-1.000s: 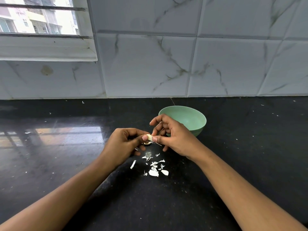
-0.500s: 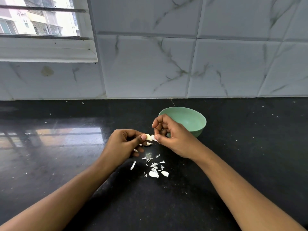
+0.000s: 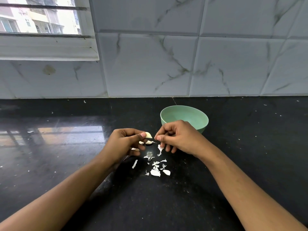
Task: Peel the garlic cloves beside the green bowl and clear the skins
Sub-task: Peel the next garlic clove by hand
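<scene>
My left hand (image 3: pixel 124 144) pinches a pale garlic clove (image 3: pixel 148 135) between thumb and forefinger, just left of the green bowl (image 3: pixel 199 125). My right hand (image 3: pixel 179 139) is a little to the right of the clove, in front of the bowl, with its fingers curled and thumb against forefinger. A thin strip of garlic skin (image 3: pixel 160 148) hangs from its fingertips. Two more small garlic pieces (image 3: pixel 148 142) lie on the black counter between my hands. Several torn skins (image 3: pixel 156 170) are scattered on the counter below.
The black counter (image 3: pixel 233 164) runs to a marble-tiled wall (image 3: pixel 166 64) behind the bowl. A window (image 3: pixel 41 17) sits at the upper left. Small white flecks dot the counter.
My hands have drawn apart: the right hand pulled away from the clove to the right with a strip of skin. The left hand keeps the clove.
</scene>
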